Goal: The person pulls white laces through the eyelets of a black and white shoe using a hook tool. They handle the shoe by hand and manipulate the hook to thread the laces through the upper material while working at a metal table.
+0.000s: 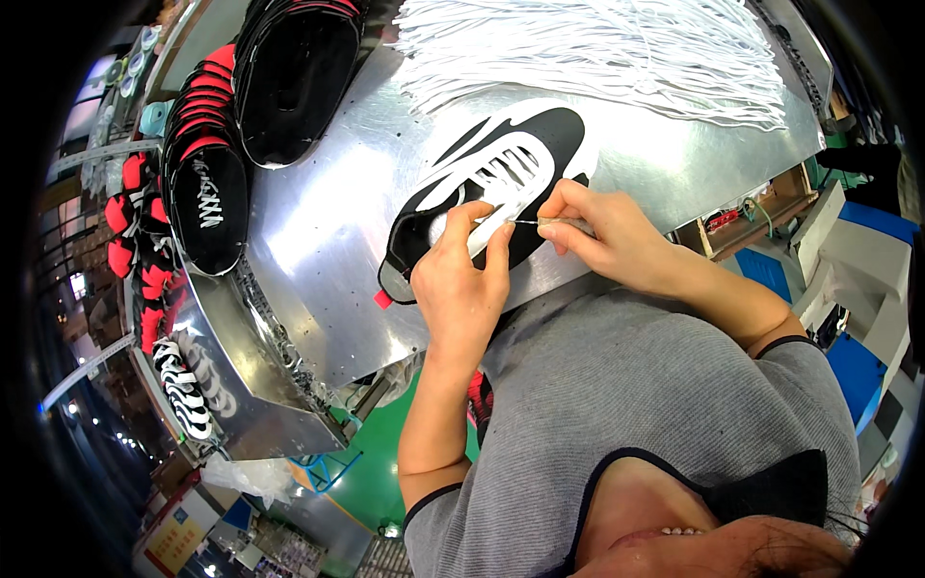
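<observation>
A black-and-white shoe upper [562, 133] lies on the metal table in front of me, toe to the upper right, with a red tab at its heel. White lacing [508, 166] crosses its throat. My left hand [455, 281] grips the white eyelet edge nearest me between thumb and fingers. From the right, my right hand [617, 236] pinches a thin metal tool [526, 223], its slender tip pointing left at that edge beside my left thumb. The exact shape of the tip is too small to tell.
A thick bundle of white shoelaces [597, 63] spreads along the far side of the metal table [313, 246]. Stacked black-and-red uppers [299, 91] stand at the far left, with another row [205, 207] beside them. More red-and-black pieces [152, 279] are beyond the table's left edge.
</observation>
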A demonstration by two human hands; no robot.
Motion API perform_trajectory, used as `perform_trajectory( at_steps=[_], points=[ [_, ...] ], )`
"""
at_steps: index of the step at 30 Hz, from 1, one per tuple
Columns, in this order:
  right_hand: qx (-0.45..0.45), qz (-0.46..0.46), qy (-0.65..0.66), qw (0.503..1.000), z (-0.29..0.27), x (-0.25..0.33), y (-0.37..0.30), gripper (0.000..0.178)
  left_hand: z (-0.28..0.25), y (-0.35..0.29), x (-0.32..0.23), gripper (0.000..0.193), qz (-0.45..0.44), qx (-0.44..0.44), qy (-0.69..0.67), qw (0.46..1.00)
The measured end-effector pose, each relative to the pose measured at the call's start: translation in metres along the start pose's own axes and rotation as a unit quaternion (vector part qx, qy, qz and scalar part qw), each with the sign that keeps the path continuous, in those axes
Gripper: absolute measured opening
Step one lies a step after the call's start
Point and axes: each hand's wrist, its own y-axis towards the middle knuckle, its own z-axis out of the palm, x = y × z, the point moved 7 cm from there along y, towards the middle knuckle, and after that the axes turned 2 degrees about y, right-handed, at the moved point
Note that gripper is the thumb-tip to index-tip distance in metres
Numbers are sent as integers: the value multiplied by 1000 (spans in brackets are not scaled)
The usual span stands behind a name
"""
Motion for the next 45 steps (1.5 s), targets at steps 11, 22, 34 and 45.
perform_trajectory(
  at_steps=[11, 22, 34, 45],
  points=[
    [60, 21, -46, 997, 22, 8, 30, 14, 6, -13, -11, 24, 95, 25, 31, 995],
    [-142, -111, -182, 967, -24, -3, 25, 21, 7, -18, -12, 19, 11, 211, 69, 975],
    [-106, -29, 52, 993, -13, -8, 27, 22, -45, -121, 29, 51, 94, -198, 13, 976],
    [81, -54, 194, 976, 65, 35, 106, 20, -64, -60, 77, 53, -188, -111, -807, 549]
  ],
)
